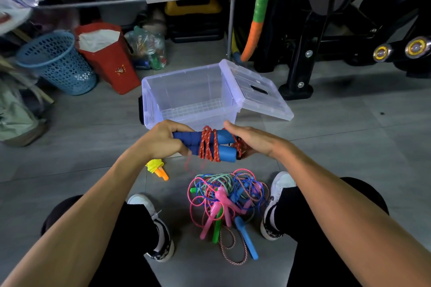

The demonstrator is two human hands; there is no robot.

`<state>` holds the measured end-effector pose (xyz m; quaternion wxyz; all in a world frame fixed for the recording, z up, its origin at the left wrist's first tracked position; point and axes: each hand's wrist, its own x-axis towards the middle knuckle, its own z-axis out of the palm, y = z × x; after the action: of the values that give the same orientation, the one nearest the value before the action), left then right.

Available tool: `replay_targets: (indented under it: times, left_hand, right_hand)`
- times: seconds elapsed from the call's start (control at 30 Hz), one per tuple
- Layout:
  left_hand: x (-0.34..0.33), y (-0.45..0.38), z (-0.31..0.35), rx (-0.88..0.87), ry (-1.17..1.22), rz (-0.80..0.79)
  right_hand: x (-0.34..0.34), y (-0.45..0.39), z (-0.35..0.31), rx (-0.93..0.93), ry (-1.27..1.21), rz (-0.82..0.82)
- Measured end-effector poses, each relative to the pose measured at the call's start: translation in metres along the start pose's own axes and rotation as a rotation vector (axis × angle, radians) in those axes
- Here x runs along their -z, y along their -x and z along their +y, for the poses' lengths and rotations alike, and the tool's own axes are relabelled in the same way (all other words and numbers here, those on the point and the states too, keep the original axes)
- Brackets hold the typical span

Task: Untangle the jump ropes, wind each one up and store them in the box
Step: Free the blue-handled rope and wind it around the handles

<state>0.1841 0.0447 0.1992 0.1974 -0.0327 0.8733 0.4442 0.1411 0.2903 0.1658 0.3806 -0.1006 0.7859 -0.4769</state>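
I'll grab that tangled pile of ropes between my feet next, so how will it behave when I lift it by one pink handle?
The pile will likely come up floppy, its thin cords hanging in loose loops. Since pink, blue and green cords cross each other, pulling the pink handle probably drags the others along. It looks light, though the blue handle may swing.

Right hand's (250, 141) fingertips hidden behind red rope (208, 144); top-left clutter blurred.
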Motion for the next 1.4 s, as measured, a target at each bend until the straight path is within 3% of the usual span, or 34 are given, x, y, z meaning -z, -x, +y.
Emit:
replay_targets:
  times: [0.2,0.4,0.53,0.7,0.8,0.93,1.1,1.17,1.23,1.3,1.4]
  left_hand:
    - [0.003,0.005,0.005,-0.06,0.095,-0.047]
    - [0.008,0.009,0.002,-0.144,0.078,-0.145]
    - [0.011,0.01,0.001,-0.187,0.05,-0.161]
    - [0.013,0.01,0.002,-0.223,0.143,-0.17]
    - [0.017,0.011,0.004,-0.259,0.235,-0.133]
    - [0.022,0.008,-0.001,-0.203,0.406,-0.028]
    - [0.021,-0.005,-0.004,0.054,0.614,0.275]
    - [0.019,-0.01,-0.007,0.168,0.461,0.411]
    - [0.017,-0.014,-0.012,0.24,0.157,0.451]
    - [0.008,-0.013,-0.015,0.236,-0.16,0.394]
    - [-0.01,-0.009,-0.017,0.163,-0.578,0.295]
  right_hand:
    - [0.008,0.005,-0.014,0.16,-0.112,0.258]
    - [0.006,0.002,-0.015,0.211,-0.196,0.048]
    - [-0.003,0.001,-0.016,0.145,-0.181,-0.04]
    - [-0.01,0.011,-0.019,0.021,-0.493,-0.162]
    - [-0.008,0.012,-0.022,0.052,-0.694,-0.218]
    - [0.001,0.009,-0.03,0.089,-0.83,-0.092]
    - [0.008,0.016,-0.03,0.146,-0.444,0.065]
    - [0.006,0.021,-0.031,0.178,-0.25,0.116]
    - [0.002,0.028,-0.034,0.211,-0.01,0.137]
    - [-0.001,0.034,-0.036,0.255,0.193,0.13]
    - [-0.005,0.039,-0.038,0.29,0.292,0.116]
